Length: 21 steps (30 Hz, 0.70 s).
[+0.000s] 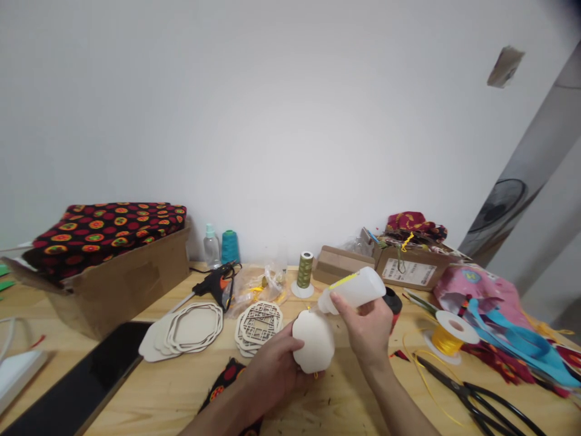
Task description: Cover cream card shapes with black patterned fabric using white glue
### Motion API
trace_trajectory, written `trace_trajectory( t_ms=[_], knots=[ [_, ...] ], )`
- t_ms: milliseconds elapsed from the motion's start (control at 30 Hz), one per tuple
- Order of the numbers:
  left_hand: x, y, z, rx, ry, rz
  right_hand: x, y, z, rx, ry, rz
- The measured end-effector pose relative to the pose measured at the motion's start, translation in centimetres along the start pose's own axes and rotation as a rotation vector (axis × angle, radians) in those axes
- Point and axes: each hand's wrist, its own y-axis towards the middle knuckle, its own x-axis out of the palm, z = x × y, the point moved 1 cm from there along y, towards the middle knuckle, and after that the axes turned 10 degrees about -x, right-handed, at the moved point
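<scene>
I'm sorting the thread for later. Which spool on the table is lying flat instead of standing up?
The yellow cord spool, lying flat right of the hands; the teal spool and olive-gold spool stand upright.

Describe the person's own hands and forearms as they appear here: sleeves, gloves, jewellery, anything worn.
Both are bare. The left hand and right hand wear no gloves, and no rings show on the fingers in view. No watch or bracelet shows on either wrist. The forearms are uncovered up to the bottom edge of the picture, so no sleeve is visible. No markings or bandages can be seen on them.
</scene>
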Motion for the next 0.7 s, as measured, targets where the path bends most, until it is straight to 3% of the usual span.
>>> trace_trajectory(
  t_ms=[200, 433, 700],
  knots=[
    [0.10, 0.10, 0.10, 0.008, -0.002, -0.001, 0.03, -0.10, -0.04, -0.010, 0.009, -0.010],
    [0.06, 0.08, -0.01, 0.002, 0.002, -0.005, -0.16, -0.27, -0.02, -0.115, -0.200, -0.029],
    [-0.21, 0.16, -0.05, 0.006, -0.005, -0.013, -0.43, -0.22, -0.10, -0.140, -0.242, -0.039]
  ],
)
